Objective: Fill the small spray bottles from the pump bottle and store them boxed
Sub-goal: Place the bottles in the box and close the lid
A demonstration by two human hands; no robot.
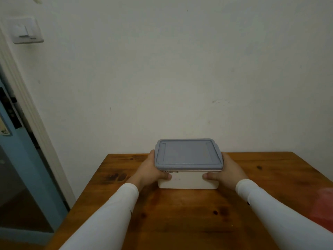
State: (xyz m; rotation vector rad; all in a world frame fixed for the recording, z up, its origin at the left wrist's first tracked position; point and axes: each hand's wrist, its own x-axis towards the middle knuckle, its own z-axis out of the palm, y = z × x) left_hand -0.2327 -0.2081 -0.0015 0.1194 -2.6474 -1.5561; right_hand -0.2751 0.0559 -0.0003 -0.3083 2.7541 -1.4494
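A white plastic box (187, 181) with a grey lid (188, 154) closed on it stands on the wooden table (180, 222), near the wall. My left hand (150, 171) grips the box's left side, thumb on the front face. My right hand (228, 171) grips the right side the same way. Both arms wear white sleeves. No spray bottles or pump bottle are visible; the box's contents are hidden by the lid.
The white wall (180, 78) rises just behind the table. A blue door (21, 159) and its white frame stand at the left, with a light switch (27, 30) above. A blurred red object (324, 208) lies at the table's right edge.
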